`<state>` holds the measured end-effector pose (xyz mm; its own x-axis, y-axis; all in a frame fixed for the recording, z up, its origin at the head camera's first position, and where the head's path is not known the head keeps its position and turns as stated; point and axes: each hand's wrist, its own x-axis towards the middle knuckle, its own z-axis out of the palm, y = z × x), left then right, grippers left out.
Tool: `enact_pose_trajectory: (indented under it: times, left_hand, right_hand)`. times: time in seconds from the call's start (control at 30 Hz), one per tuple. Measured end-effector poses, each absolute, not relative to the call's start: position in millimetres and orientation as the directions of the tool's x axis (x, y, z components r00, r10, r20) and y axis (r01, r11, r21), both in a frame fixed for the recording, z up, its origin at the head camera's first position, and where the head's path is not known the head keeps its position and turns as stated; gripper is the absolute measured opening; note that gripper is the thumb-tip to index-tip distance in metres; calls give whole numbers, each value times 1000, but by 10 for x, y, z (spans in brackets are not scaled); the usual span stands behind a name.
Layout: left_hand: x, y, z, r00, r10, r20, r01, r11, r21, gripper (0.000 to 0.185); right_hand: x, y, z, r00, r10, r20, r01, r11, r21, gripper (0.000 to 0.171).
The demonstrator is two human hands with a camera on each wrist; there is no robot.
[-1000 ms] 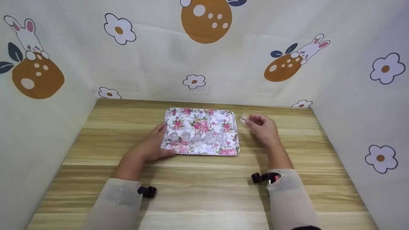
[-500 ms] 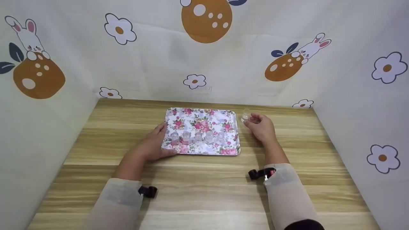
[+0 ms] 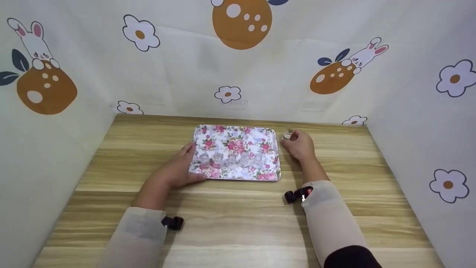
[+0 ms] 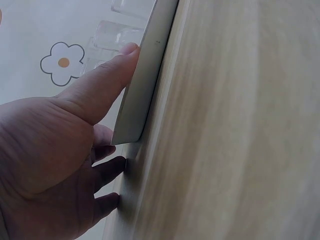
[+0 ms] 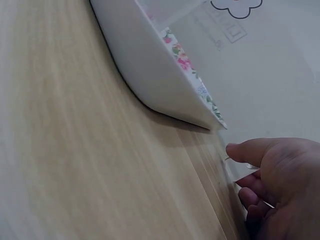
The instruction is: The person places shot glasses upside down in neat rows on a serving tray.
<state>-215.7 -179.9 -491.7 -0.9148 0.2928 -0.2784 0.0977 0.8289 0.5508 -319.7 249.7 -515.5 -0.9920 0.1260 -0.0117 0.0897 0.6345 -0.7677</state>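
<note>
The left hand (image 3: 177,169) lies at the near left corner of the floral tray (image 3: 238,138), thumb on the rim, the other fingers loosely spread on the wooden table (image 3: 238,219). Five small clear cups (image 3: 231,159) stand in a row on the tray's near half. Just past the tray's far right corner, the right hand (image 3: 299,145) curls its fingers round a sixth small clear cup (image 3: 287,133), low over the table
</note>
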Motion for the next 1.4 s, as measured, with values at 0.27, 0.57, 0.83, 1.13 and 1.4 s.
enact_pose_trajectory:
  times: [0.27,0.57,0.83,1.13,1.4]
  left_hand:
    - [-2144,-1791,-4905,-914,295,-278,93,820,565,128]
    - [-2144,-1784,-4885,-916,293,-275,90,818,568,128]
    - [-2164,-1801,-4910,-917,285,-278,87,825,559,130]
    - [-2179,-1808,-4957,-918,277,-283,78,827,556,131]
    - [-2161,-1792,-4927,-915,283,-289,77,823,562,128]
  right_hand:
    - [-3171,2485,-5141,-990,138,2,88,643,-761,50]
    - [-3041,2448,-5050,-992,124,15,58,570,-820,47]
    - [-2832,2372,-4961,-996,74,41,9,574,-819,42]
    - [-2564,2285,-4763,-997,19,71,-50,537,-842,39]
    - [-2360,2273,-4574,-998,-23,54,-58,526,-848,44]
